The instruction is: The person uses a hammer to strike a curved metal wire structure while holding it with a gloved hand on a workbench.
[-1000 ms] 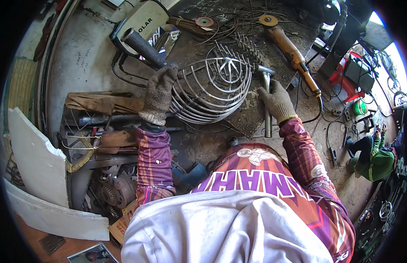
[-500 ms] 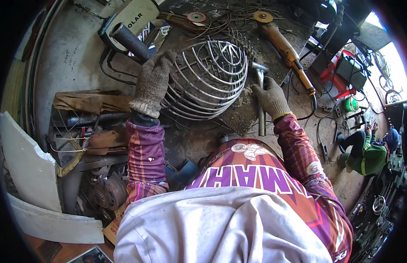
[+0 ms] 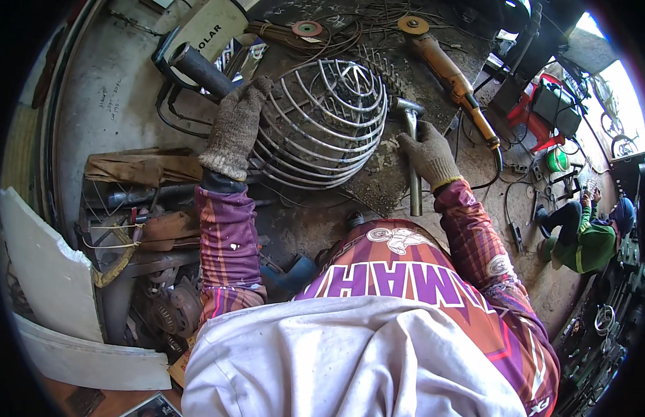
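Note:
A domed cage of bent metal rods (image 3: 350, 149) rests on its side on the dark worktop. At its left rim my left hand (image 3: 236, 132), in a grey-brown knit glove, is closed on the rods; the fingertips are partly hidden. My right hand (image 3: 432, 154), gloved alike, grips a metal hammer (image 3: 415, 194) just to the right of the cage. The hammer's head (image 3: 408, 105) sticks out beyond the fingers and its handle points back toward me. Hammer and cage look slightly apart.
An orange angle grinder (image 3: 444, 66) lies far right, its cable trailing down. Behind the cage are a loose grinding disc (image 3: 307, 28), rods and a dark pipe (image 3: 200, 69). Scrap metal (image 3: 175, 311) and white panels (image 3: 47, 267) crowd the left. A person in green (image 3: 592, 247) crouches at right.
My left hand and the cage have shifted slightly to the left, and the cage has turned a little. My right hand and the hammer stay nearly where they were.

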Demonstrator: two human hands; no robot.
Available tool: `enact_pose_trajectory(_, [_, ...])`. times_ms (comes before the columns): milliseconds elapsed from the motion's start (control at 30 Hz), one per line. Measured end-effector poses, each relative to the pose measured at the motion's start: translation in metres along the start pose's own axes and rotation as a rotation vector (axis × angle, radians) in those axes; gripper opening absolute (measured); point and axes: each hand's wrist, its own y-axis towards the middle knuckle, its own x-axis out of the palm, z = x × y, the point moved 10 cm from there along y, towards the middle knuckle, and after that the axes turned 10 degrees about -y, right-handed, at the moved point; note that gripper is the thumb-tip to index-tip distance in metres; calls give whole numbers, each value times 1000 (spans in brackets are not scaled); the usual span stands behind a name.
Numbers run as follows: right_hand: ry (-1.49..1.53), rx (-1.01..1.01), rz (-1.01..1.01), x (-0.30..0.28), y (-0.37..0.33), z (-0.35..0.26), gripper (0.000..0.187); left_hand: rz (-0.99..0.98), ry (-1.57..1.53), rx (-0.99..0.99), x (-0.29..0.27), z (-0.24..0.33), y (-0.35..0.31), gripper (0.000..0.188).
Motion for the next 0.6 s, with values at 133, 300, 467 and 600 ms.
enact_pose_trajectory(133, [8, 5, -3, -2, -2, -2, 60, -24, 12, -48, 0, -6, 2, 61])
enact_pose_trajectory(300, [29, -6, 23, 2, 1, 2, 61, 2, 33, 0, -3, 3, -5, 55])
enact_pose_trajectory(467, [129, -5, -5, 6, 2, 5, 54, -136, 174, -27, 7, 25, -10, 38])
enact_pose_trajectory(600, [124, -4, -12, 13, 9, 13, 53, -445, 458, 760, 40, 87, -39, 36])
